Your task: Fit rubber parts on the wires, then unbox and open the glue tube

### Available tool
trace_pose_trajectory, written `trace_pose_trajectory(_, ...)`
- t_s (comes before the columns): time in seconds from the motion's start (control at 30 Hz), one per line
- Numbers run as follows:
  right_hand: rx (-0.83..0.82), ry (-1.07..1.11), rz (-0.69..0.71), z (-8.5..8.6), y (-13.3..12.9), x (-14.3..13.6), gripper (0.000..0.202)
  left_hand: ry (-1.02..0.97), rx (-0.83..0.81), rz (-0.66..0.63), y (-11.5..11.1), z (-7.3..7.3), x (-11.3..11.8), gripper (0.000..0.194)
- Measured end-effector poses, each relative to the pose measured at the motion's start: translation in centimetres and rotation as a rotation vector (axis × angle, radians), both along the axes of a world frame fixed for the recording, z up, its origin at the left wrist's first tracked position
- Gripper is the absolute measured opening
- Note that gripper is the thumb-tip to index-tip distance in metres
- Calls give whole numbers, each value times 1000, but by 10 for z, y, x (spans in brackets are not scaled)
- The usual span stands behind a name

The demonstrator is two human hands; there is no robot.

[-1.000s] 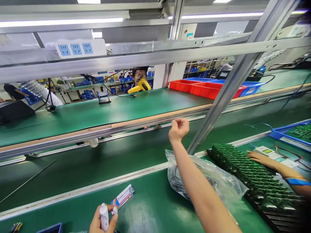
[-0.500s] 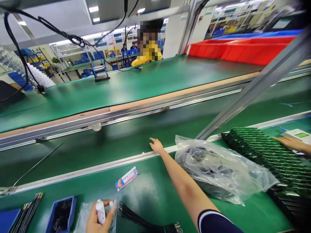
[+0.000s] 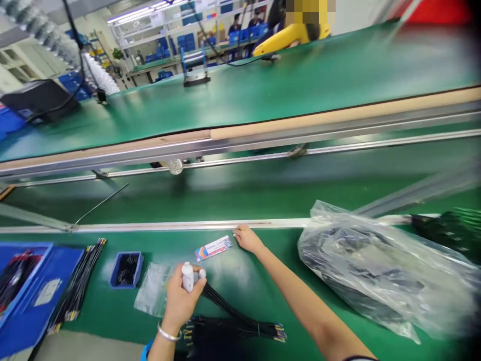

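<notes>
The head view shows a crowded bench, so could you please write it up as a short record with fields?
Left hand: holding a white tube
Right hand: beside the right end of the printed box; grip unclear
Left of left hand: clear bag, blue bin with dark parts
Between forearms: black cable bundle
Right of right forearm: large plastic bag, dark contents
Surface: green bench

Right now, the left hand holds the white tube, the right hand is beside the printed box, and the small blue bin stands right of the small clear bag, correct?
Not quite: the head view shows the small blue bin standing left of the small clear bag. The left hand does hold the white tube, and the right hand is beside the printed box.
</notes>
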State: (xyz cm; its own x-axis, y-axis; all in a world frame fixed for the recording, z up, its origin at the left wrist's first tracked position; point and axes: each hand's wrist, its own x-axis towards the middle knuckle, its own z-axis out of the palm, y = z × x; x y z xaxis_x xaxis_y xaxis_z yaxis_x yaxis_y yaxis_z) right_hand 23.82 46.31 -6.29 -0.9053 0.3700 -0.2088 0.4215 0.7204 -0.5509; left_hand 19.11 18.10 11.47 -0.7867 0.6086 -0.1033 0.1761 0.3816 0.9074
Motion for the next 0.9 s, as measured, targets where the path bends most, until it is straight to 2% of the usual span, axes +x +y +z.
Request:
trace_pose_trajectory(0.1,-57,30,-64,8,-15,17,25,-13,37,-29,4,8,4,17)
trace_pose_trajectory(0.2,-162,131,-195,34,-22,28,30,-12,62,-68,7,13,9,14)
trace_pose_trajectory(0.27,-277,246,-267,64,-30,38,36,-47,84,-133,8,17,14,15)
trace_pose_trajectory(0.33,-433,382,-271,101,-46,50,43,-112,114,-219,9,20,20,17)
trace_pose_trajectory(0.43,-692,550,-157,158,-78,69,44,-219,175,-354,11,26,28,20)
trace_pose_trajectory(0.53,-922,690,-36,198,-104,80,37,-288,218,-464,10,33,35,25)
trace_pose_trajectory(0.63,-1043,783,22,212,-117,84,32,-297,205,-543,6,39,41,29)
trace_pose_trajectory(0.77,-1116,799,91,211,-124,86,27,-339,202,-572,2,42,46,34)
trace_pose_trajectory(0.9,-1119,762,169,215,-125,89,23,-361,209,-575,-1,43,47,34)
